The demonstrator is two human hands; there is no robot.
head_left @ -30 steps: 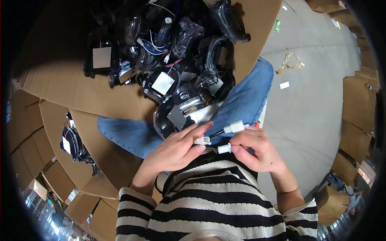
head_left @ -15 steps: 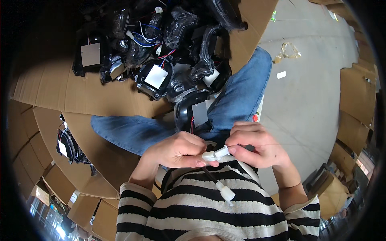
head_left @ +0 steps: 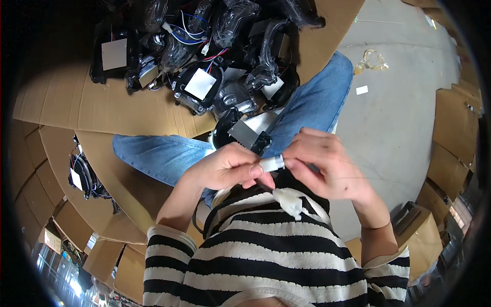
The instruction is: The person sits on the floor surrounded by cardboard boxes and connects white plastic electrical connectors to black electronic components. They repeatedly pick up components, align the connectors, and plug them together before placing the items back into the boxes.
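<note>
My left hand [head_left: 228,166] pinches a white plastic wire connector [head_left: 271,163] between thumb and fingers. From the other side my right hand [head_left: 323,165] closes its thumb and forefinger on the connector's right end; the wires there are mostly hidden. Below my left fingers hangs a second white connector [head_left: 289,203] on a dark cable, in front of the striped shirt. A black lamp unit with a grey plate [head_left: 244,134] lies between my legs, just beyond the left hand.
Ahead, a large cardboard box [head_left: 102,110] holds several black lamp units [head_left: 200,84] with wires and clear wrapping. Another wired unit [head_left: 88,176] sits in a carton at the left. A looped yellowish strip [head_left: 372,60] and a white slip [head_left: 362,90] lie on the grey floor [head_left: 394,117].
Two white connector pieces, earlier meeting at an angle, now lie in line between my hands. Both hands have moved slightly away from my body. The lamp unit has tilted, and the hanging connector has shifted.
</note>
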